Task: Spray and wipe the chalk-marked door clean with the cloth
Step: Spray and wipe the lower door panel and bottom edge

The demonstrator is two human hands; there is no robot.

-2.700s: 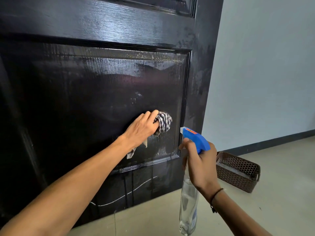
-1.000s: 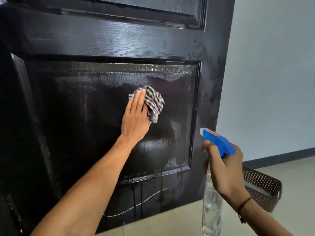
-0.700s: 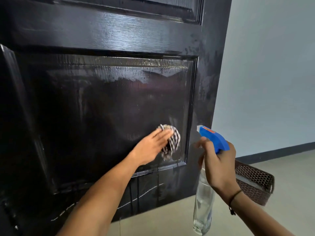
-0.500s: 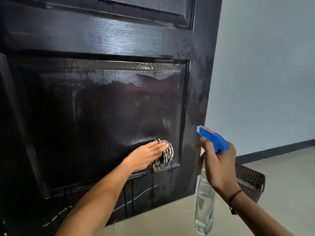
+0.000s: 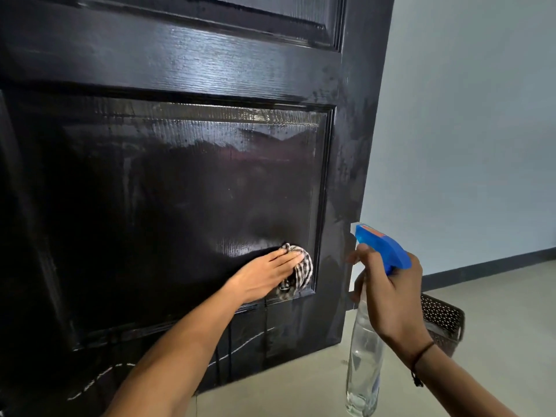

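Door (image 5: 192, 64): black, glossy, wood-grained, panelled, wet sheen across the lower recessed panel, drip streaks running down from the panel's bottom edge. White chalk line (image 5: 240, 350) on the rail below the panel, wavy, slanting up toward the door's right edge, broken into dashes farther left.

Left hand (image 5: 264, 278): forearm stretched out from low left toward the panel's lower right corner, wrist nearly straight, palm facing the door. Fingers extended, held together and laid flat, pressing a bunched black-and-white checked cloth (image 5: 298, 275) against the door; cloth bulging past the fingertips, touching the panel just inside the corner moulding.

Right hand (image 5: 391, 293): raised just off the door's right edge, back of hand toward the camera, dark cord at the wrist. Fingers curled tight round the neck of a spray bottle (image 5: 365, 356), index finger reaching forward to the trigger area under the blue head, nozzle aimed at the door's edge; clear body hanging upright below the fist.

Brown perforated basket (image 5: 442, 323) on the floor to the right of the door, partly hidden behind the right wrist.
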